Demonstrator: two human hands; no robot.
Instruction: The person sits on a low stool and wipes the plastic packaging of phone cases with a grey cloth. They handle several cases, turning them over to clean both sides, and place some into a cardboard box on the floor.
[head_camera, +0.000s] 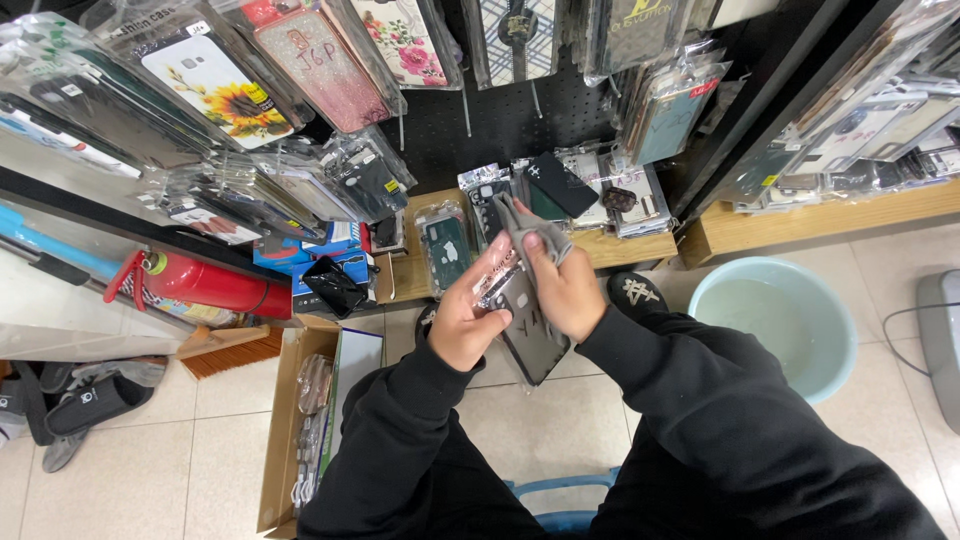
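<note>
Grey cloth (530, 232) and packaged case (525, 325) fill both closed hands, clear of the shelf edge (640, 250).

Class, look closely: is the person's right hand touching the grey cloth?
Touching. The head view shows the right hand gripping the crumpled grey cloth, fingers closed around it, against the clear-packaged phone case.

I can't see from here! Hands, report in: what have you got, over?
Left hand grips packaged phone case. Right hand presses grey cloth on its top. Nothing between them; basin off to right.
</note>
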